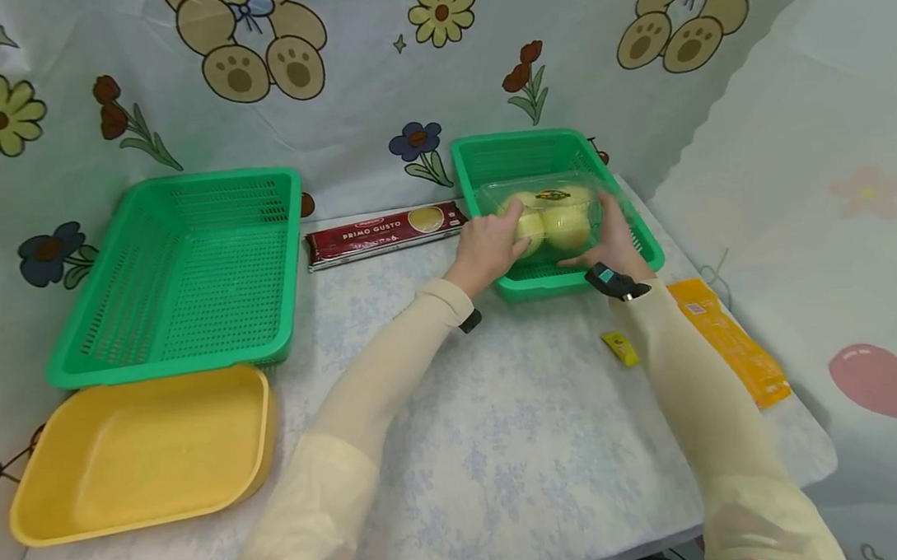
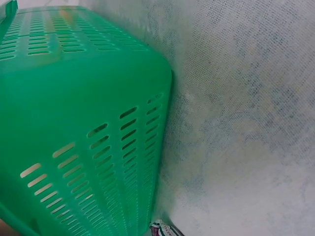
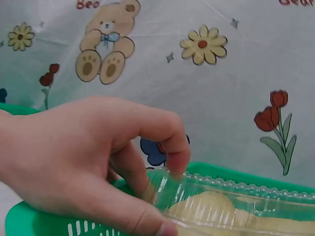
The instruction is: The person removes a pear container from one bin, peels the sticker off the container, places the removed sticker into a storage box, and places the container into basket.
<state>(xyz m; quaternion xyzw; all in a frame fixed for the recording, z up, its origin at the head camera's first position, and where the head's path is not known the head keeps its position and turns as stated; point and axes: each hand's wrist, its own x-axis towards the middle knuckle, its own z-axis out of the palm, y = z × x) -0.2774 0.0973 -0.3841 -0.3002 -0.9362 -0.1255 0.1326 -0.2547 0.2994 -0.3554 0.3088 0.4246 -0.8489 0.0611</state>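
In the head view a clear plastic box (image 1: 553, 196) holds several round, pale yellow pieces, fruit by their look. It sits tilted in the right green basket (image 1: 548, 286). My left hand (image 1: 486, 250) grips its left end, with the index finger bent onto the lid. At the opposite end my right hand (image 1: 619, 243) holds the box, fingers along the side and thumb near the front. The right wrist view shows the left hand (image 3: 113, 157) on the box's ridged edge. The basket's slotted outer wall (image 2: 83, 98) fills the left wrist view, where no hand is clearly visible.
A dark red Primo Gusto package (image 1: 383, 233) lies left of the basket. Further left stand another green basket (image 1: 288, 261) and a yellow tub (image 1: 264, 435). A small yellow packet (image 1: 621, 349) and an orange packet (image 1: 733, 344) lie near the right forearm.
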